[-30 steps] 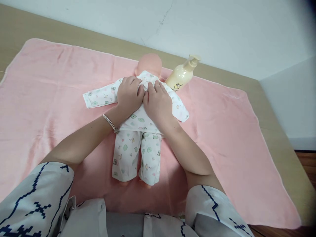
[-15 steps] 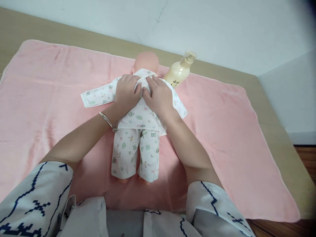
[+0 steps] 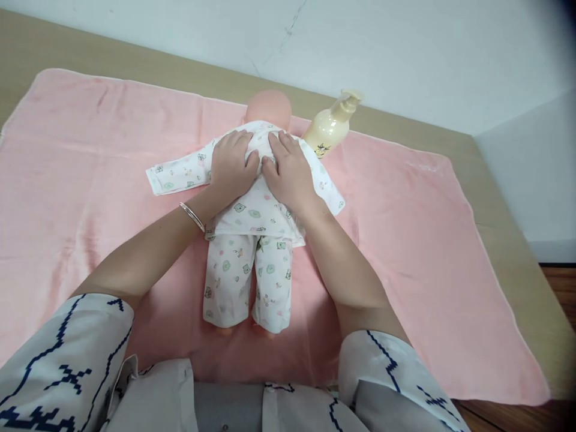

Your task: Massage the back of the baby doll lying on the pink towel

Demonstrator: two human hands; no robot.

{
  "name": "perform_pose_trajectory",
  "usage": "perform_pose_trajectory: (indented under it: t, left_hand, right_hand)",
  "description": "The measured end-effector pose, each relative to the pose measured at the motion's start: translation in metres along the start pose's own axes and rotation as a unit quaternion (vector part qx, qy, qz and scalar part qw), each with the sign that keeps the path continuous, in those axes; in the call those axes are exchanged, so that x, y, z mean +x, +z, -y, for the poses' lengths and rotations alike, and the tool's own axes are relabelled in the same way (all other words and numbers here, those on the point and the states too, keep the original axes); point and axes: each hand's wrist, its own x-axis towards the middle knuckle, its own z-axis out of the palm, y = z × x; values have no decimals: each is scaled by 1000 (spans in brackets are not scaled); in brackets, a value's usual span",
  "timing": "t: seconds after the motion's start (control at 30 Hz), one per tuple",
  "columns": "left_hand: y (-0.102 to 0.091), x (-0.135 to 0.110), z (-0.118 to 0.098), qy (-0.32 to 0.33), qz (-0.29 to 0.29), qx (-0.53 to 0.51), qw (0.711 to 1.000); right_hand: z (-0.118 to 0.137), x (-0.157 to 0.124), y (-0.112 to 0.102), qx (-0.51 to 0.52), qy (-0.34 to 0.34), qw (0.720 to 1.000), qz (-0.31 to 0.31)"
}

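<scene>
A baby doll (image 3: 269, 108) lies on a pink blanket (image 3: 405, 240), its bald head toward the wall and its face out of sight. It wears a white printed top (image 3: 254, 207) with long sleeves and matching trousers (image 3: 227, 279). My left hand (image 3: 233, 165) rests on the left side of the doll's upper body, palm down, fingers stretched toward the head. On the right side, my right hand (image 3: 290, 171) lies flat in the same way. Both thumbs point inward with a strip of cloth between them. A bracelet (image 3: 192, 217) circles my left wrist.
Just right of the doll's head, a cream pump bottle (image 3: 329, 127) leans with its top toward the upper right. The blanket covers much of a wooden table (image 3: 490, 222), which meets a pale wall (image 3: 396, 60) behind. Wooden floor (image 3: 560, 294) shows beyond the table's right edge.
The cloth at the doll's upper back and neckline looks smoother and flatter between my hands. Both hands stay almost in place on the top; the view has shifted very slightly.
</scene>
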Motion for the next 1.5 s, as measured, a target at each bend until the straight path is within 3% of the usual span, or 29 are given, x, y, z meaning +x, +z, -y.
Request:
perform_pose_trajectory:
  t: [0.3, 0.5, 0.63, 0.77, 1.0, 1.1, 1.33, 1.5]
  left_hand:
    - [-1, -6, -6, 5, -5, 14, 1000]
    - [-2, -2, -6, 24, 20, 17, 999]
    - [-4, -4, -7, 32, 46, 42, 998]
    - [-4, -7, -9, 29, 5, 29, 999]
    - [1, 1, -1, 36, 23, 22, 999]
    - [2, 3, 2, 51, 31, 15, 998]
    - [-2, -2, -3, 35, -13, 51, 998]
    - [-1, -3, -3, 12, -1, 32, 999]
  right_hand:
    - [5, -3, -9, 10, 50, 998, -27]
    - [-8, 3, -4, 23, -19, 1000, -6]
    - [5, -3, -10, -2, -12, 1000, -8]
    - [20, -9, -14, -38, 25, 998, -42]
    - [-13, 4, 0, 0, -63, 997, -36]
    - [-11, 2, -5, -8, -70, 997, -35]
    - [24, -12, -14, -50, 15, 997, -55]
    - [14, -8, -6, -14, 9, 999, -49]
